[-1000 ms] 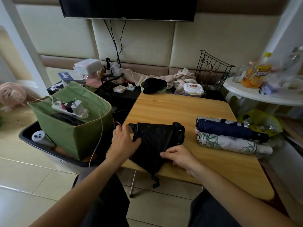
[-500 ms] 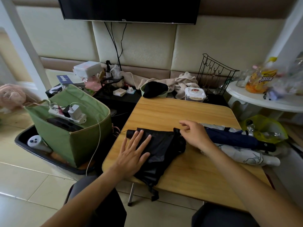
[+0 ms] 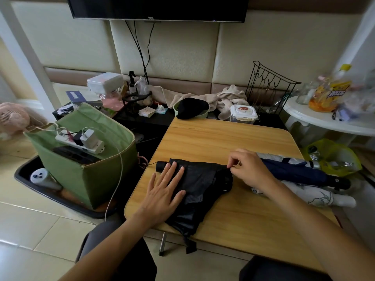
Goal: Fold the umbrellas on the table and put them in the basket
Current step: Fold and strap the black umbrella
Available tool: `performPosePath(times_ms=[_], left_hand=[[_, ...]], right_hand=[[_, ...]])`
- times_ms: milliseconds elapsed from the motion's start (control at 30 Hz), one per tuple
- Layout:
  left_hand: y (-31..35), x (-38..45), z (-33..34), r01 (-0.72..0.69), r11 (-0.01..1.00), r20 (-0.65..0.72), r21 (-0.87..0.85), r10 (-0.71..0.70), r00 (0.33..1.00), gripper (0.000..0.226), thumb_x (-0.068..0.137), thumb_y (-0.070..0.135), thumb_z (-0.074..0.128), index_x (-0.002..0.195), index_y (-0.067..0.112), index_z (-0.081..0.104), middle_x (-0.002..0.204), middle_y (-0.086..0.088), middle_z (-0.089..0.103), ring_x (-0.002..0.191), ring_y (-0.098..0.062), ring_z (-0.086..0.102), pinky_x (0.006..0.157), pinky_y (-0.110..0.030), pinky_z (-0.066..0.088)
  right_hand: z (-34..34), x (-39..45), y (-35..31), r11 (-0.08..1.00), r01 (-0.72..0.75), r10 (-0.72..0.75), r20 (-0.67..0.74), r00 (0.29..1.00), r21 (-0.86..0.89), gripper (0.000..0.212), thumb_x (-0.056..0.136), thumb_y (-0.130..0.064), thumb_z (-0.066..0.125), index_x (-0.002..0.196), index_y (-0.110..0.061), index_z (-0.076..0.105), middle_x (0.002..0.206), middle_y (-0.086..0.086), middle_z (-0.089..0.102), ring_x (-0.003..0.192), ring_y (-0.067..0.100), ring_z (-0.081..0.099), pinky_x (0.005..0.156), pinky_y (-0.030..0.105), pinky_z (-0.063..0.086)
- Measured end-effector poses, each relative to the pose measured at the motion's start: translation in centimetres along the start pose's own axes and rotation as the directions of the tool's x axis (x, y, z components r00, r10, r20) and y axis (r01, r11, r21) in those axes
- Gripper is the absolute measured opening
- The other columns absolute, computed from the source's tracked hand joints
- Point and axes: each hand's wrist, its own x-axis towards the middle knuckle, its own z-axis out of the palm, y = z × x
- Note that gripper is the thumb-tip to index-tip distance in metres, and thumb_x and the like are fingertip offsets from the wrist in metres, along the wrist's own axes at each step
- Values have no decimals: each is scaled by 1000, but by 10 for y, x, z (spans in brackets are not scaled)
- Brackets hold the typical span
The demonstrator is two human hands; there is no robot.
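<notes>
Dim, soft indoor daylight, wide-angle view.
Edges bend and darken; the snack bag (image 3: 329,92) right of the table (image 3: 233,138) is smeared with blur.

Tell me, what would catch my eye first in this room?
Two bare arms working a black umbrella on the wooden table: the left hand lies flat on its cloth, the right hand pinches its far edge. To the right lie a navy umbrella and a white patterned umbrella; a green basket stands left of the table.
</notes>
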Motion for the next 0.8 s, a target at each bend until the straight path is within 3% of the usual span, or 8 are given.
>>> performPosePath(times_ms=[100,167,267,367,467,567,700,800], left_hand=[[0,0,0,-9,1000,-1,11,9,1000,68,101,61,21,161,43,-6,169,15,-18,153,-6,-23,126,-49,-7],[0,-1,0,-13,1000,1,26,13,1000,69,100,59,22,161,42,-6,169,14,-18,153,-6,-23,126,-49,-7],[1,-2,-2,-28,998,1,55,28,1000,71,99,58,23,161,40,-6,169,13,-20,153,-7,-24,126,-49,-9],[1,-3,-3,-41,995,4,87,41,999,73,98,59,24,161,38,-8,169,11,-20,153,-9,-24,126,-51,-9],[0,-4,-5,-60,990,38,125,56,998,82,94,64,27,161,36,-10,168,9,-22,153,-10,-26,126,-52,-9],[-2,-5,-8,-70,982,95,178,54,994,90,89,71,26,160,36,-16,167,8,-28,151,-10,-31,126,-50,-11],[-4,-9,-8,-91,974,107,208,70,992,88,92,71,26,160,34,-16,166,7,-28,152,-12,-29,126,-53,-9],[-6,-10,-4,-95,977,91,192,78,993,86,94,70,29,162,33,-10,168,6,-23,154,-13,-25,126,-56,-6]], right_hand=[[0,2,-4,971,51,-22,125,992,-232,22,91,-4,65,83,-25,69,95,-11,54,95,12,52,71,31,46],[-3,7,-10,958,26,21,157,987,-287,25,93,-5,59,88,-24,74,98,-9,56,94,14,56,73,32,50],[-4,14,-18,969,-28,31,6,1000,-247,22,94,-9,53,86,-18,72,93,-5,60,87,17,60,72,36,54],[5,20,-24,994,16,-29,-114,993,-108,14,99,-15,53,91,-15,64,92,-5,61,85,16,57,73,39,53],[22,32,-25,999,28,-28,4,1000,-39,19,105,-31,53,99,-17,65,99,-6,61,93,16,57,84,40,52],[39,43,-29,998,-40,47,167,985,-43,41,105,-51,44,122,-21,65,122,-2,61,117,19,56,100,41,48],[60,52,-43,983,-83,138,356,924,-166,72,104,-67,24,158,-20,36,162,6,38,149,28,34,118,48,33],[76,49,-40,953,-24,138,364,921,-301,76,101,-73,16,158,-26,32,160,7,36,147,30,31,115,50,31]])
